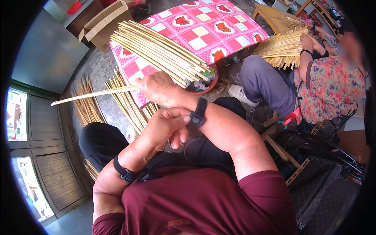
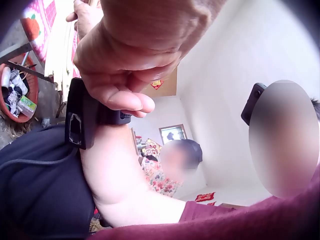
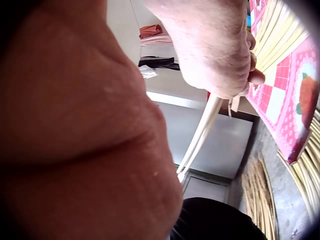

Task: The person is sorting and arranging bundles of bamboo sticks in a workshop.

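Bamboo strips (image 1: 94, 94) sat clamped in right-hand grip (image 1: 156, 88) | left-hand grip (image 1: 168, 125) lay slack on right wrist, holding nothing | I judged work early: bundle (image 1: 160, 51) on worktop (image 1: 219, 23) waited.

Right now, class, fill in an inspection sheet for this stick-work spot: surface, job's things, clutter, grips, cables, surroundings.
Surface: pink checked cloth, stick bundle lying on it.
Job's things: thin sticks, pointing leftward.
Clutter: red bowl of oddments; cardboard box; loose sticks on floor.
Grips: right hand grips the thin sticks; left hand touches the right wrist strap.
Cables: thin cord across the lap.
Surroundings: seated person with more sticks; panelled doors.
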The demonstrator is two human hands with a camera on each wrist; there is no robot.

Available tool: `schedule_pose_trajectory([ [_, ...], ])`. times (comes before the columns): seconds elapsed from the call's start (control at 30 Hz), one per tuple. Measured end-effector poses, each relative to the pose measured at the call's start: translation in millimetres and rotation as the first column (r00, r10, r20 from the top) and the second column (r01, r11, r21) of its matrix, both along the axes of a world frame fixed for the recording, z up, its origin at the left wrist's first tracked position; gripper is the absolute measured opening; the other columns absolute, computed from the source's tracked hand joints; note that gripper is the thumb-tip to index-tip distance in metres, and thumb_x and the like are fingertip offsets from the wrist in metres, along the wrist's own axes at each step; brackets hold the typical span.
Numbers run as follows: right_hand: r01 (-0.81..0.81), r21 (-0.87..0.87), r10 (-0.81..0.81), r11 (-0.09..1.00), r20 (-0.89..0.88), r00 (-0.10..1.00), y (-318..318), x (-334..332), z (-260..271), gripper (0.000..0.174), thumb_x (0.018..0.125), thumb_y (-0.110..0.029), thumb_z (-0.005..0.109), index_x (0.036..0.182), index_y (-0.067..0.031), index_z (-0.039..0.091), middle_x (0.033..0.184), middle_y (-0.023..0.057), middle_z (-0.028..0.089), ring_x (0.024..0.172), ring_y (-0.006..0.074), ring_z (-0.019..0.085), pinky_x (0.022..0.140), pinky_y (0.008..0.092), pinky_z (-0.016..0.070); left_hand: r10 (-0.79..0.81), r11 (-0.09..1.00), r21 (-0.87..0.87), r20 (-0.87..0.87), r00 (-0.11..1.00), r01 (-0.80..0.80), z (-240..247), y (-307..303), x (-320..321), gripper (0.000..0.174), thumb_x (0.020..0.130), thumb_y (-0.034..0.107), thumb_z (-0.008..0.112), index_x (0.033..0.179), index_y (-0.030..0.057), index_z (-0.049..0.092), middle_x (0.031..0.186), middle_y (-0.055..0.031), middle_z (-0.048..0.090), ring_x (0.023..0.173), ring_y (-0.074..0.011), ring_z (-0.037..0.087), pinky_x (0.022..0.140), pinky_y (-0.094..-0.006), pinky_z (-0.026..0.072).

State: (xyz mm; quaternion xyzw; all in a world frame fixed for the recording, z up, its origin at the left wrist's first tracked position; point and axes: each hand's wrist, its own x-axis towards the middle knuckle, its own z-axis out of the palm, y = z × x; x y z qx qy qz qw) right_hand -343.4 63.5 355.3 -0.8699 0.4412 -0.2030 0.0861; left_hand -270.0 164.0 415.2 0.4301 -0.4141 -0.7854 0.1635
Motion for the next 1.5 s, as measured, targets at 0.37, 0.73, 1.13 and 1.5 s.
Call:
schedule_pose_trajectory([
  [0.37,0.003,0.041,-0.006,0.999,0.074,0.997,2.5,-1.7,8.9,0.015,0.084,-0.012,0.049,0.094,-0.0076,0.059,0.066,0.0113,0.062,0.063,0.0298,0.065,0.055,0.0434,0.0497,0.064,0.998,0.029,-0.056,0.996,-0.063,2.5,-2.2,14.7,0.017,0.094,0.012,0.051,0.098,0.0002,0.062,0.056,-0.0066,0.059,0.035,-0.0102,0.048,0.033,-0.0195,0.0371],
  [0.73,-0.073,0.386,-0.139,0.920,0.493,0.859,-27.5,-10.6,3.4,0.015,0.085,-0.020,0.059,0.092,-0.0073,0.061,0.066,0.0148,0.061,0.061,0.0288,0.060,0.056,0.0403,0.0468,0.257,0.890,-0.427,0.185,0.948,-0.158,19.4,-22.2,31.4,0.025,0.094,0.009,0.048,0.116,0.0031,0.058,0.061,-0.0066,0.061,0.043,-0.0077,0.054,0.039,-0.0177,0.0406],
  [1.13,-0.958,0.185,-0.475,0.220,0.878,0.060,-33.9,-21.3,19.4,0.035,0.092,-0.031,0.054,0.101,0.0025,0.057,0.064,0.0096,0.061,0.034,0.0014,0.035,0.032,0.0157,0.0278,0.284,0.825,-0.498,-0.045,0.958,-0.268,22.0,-116.1,100.3,0.043,0.094,0.030,0.051,0.125,0.0007,0.048,0.116,-0.0112,0.057,0.108,-0.0196,0.054,0.086,-0.0343,0.0461],
  [1.5,-0.902,0.383,-0.634,0.201,0.753,0.178,-32.5,5.1,0.0,0.027,0.095,-0.024,0.048,0.097,0.0006,0.058,0.068,0.0136,0.061,0.036,0.0048,0.034,0.032,0.0180,0.0243,0.103,0.941,-0.281,-0.298,0.949,-0.191,-18.4,-164.3,76.2,0.043,0.098,0.029,0.040,0.125,-0.0040,0.047,0.121,-0.0181,0.055,0.111,-0.0247,0.055,0.093,-0.0346,0.0478],
])
